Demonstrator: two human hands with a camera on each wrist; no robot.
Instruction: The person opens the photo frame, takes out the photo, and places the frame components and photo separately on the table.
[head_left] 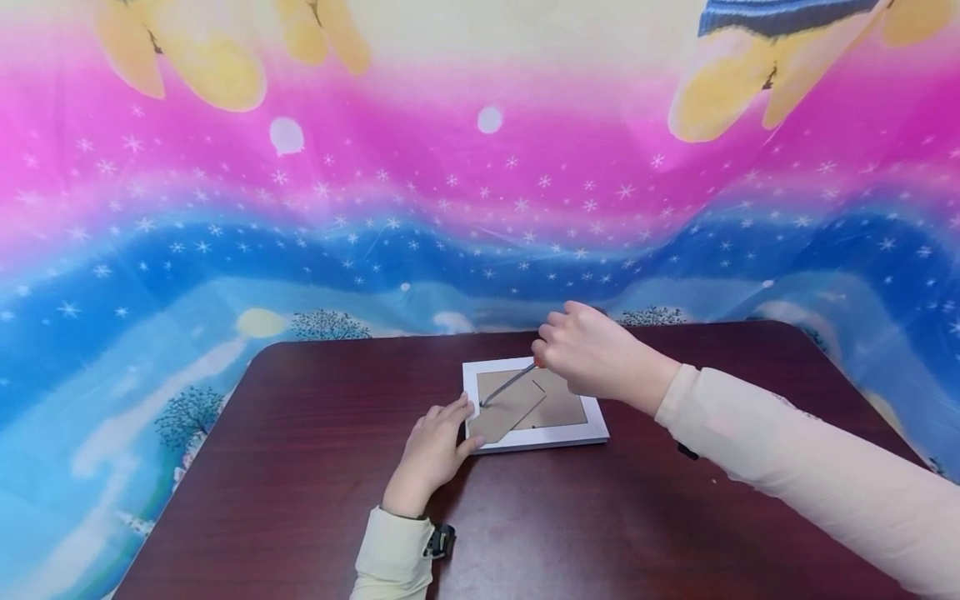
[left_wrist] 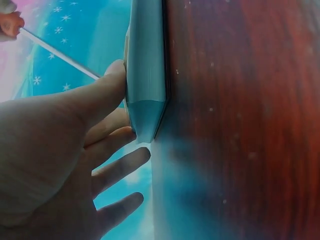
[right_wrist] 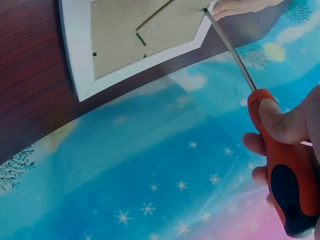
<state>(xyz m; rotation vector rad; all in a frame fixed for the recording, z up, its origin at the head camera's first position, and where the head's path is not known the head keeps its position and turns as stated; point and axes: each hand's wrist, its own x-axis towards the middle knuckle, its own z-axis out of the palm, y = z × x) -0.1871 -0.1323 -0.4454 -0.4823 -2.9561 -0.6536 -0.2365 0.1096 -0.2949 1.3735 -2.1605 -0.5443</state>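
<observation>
A white picture frame (head_left: pixel 558 436) lies back side up on the table, its brown backing board (head_left: pixel 566 408) showing. A flap of the same brown, likely the stand (head_left: pixel 504 421), slants across the board to the near left corner. My right hand (head_left: pixel 592 350) grips a screwdriver (right_wrist: pixel 280 145) by its orange and black handle. Its metal shaft slants down to the left, with the tip at a small dark tab by the board's left edge. My left hand (head_left: pixel 435 446) rests at the frame's left side, thumb on the near left corner and fingers spread fairly straight along the edge.
The dark red wooden table (head_left: pixel 315 467) has rounded far corners. Right behind it hangs a colourful printed cloth (head_left: pixel 420 183) with snowflakes. More small dark tabs (right_wrist: pixel 145 55) sit along the board's edge. A black device (head_left: pixel 440 542) is strapped to the left wrist.
</observation>
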